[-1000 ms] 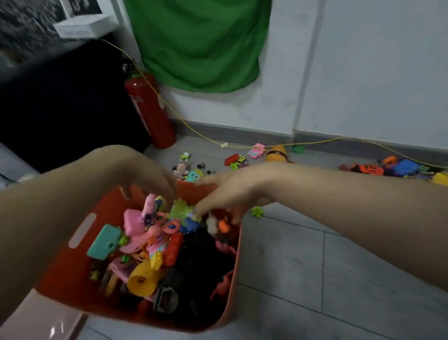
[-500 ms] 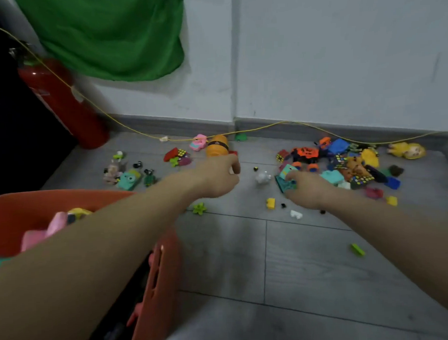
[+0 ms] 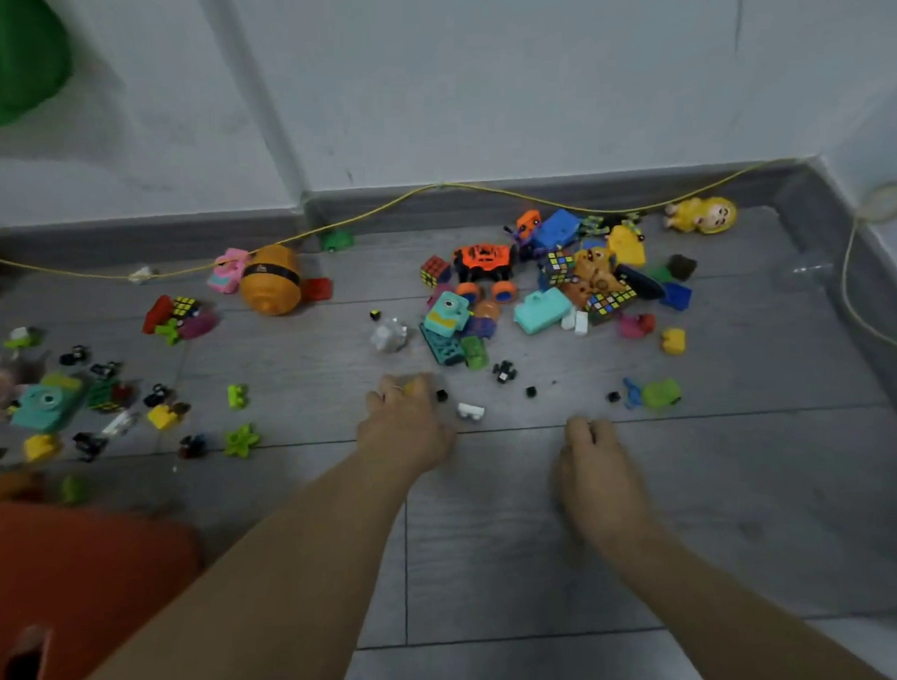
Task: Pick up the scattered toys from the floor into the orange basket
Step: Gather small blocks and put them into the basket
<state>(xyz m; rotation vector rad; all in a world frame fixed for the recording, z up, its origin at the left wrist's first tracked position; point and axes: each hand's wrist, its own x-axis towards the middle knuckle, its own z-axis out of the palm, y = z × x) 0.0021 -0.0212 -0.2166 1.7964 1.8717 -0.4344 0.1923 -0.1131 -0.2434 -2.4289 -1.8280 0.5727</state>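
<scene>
The orange basket (image 3: 102,571) shows only as a blurred wall at the bottom left, under my left forearm. My left hand (image 3: 404,429) reaches to the floor mid-frame, its fingers curled over a small yellow brick (image 3: 412,387). My right hand (image 3: 596,467) rests lower and to the right, knuckles up and fingers curled; what is inside is hidden. Beyond the hands lies a pile of toys: an orange truck (image 3: 484,261), a teal camera toy (image 3: 448,314), puzzle cubes (image 3: 435,271) and a yellow doll (image 3: 703,215). A white piece (image 3: 470,412) lies just right of my left hand.
An orange barrel toy (image 3: 272,286) and a second scatter with a teal camera (image 3: 48,403) lie to the left. A green toy (image 3: 659,393) sits right of the hands. A yellow cord (image 3: 379,211) runs along the skirting. The wall corner closes the right side.
Both hands left the basket and moved right toward the toy pile. The view swung right, so the basket slid to the bottom left. My right hand pulled back from the teal block.
</scene>
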